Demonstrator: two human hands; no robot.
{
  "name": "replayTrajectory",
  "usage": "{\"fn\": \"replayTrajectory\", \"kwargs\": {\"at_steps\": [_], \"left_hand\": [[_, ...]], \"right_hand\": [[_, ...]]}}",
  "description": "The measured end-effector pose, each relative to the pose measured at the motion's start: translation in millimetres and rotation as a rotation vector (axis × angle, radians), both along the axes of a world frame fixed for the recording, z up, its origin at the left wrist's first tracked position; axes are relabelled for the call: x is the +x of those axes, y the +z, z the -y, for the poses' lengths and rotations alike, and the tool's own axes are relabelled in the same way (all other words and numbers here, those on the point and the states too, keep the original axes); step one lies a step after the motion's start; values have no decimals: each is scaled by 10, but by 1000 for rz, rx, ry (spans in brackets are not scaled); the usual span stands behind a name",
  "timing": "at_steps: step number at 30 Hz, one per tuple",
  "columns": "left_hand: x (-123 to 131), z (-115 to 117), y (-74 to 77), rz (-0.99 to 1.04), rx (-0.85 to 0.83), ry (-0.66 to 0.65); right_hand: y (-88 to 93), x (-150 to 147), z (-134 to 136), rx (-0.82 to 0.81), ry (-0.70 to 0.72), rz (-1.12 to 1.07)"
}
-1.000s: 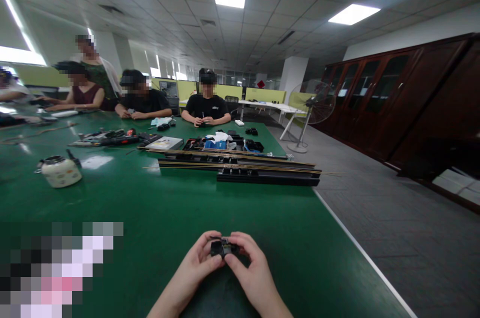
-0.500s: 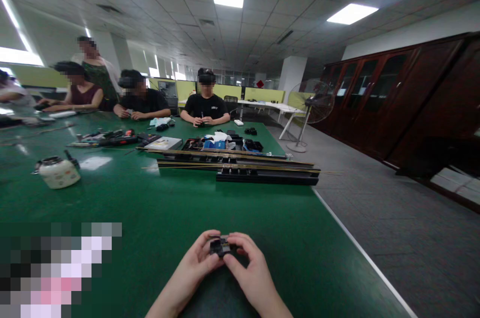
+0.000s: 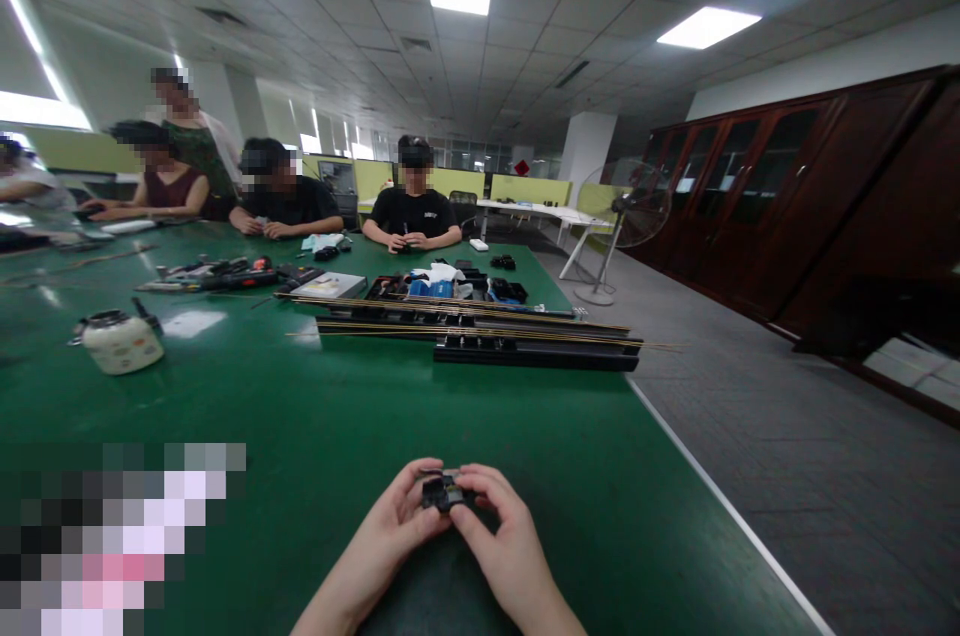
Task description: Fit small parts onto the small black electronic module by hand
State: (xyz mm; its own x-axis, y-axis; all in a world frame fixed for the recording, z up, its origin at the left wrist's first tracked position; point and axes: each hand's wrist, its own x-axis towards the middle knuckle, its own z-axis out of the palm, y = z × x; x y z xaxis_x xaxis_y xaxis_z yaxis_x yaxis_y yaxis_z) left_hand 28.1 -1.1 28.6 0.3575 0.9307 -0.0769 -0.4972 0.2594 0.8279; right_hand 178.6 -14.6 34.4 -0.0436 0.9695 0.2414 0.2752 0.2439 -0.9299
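Note:
A small black part with a lighter grey-gold patch (image 3: 448, 493) is held between my two hands, just above the green table (image 3: 315, 461). My left hand (image 3: 400, 513) grips its left side, thumb at the near edge and fingers at the far edge. From the right, my right hand (image 3: 501, 528) is closed on it the same way, thumb in front and fingers behind. The fingers cover both ends of the part, and its exact kind cannot be made out.
Long black rails (image 3: 536, 354) with thin brass-coloured rods lie across the table ahead. Behind them sit a blue-and-white bundle (image 3: 435, 282) and hand tools (image 3: 240, 278). A cream pot (image 3: 122, 344) stands at left. Several people sit across the table; a fan (image 3: 619, 206) stands right.
The view has shifted very slightly. Both hands keep their hold on the small black part, which is tilted a little differently, if at all.

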Motion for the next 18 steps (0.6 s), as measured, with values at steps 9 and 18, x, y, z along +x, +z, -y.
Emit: {"fn": "replayTrajectory", "kwargs": {"at_steps": [9,18], "left_hand": [[-14,-20,-42,-56,13,2],[-38,-22,-45,-88,-7,42]], "right_hand": [[-29,30,-28,31,-78,-30],[-75,75,-55,-25,-200,-145]]}}
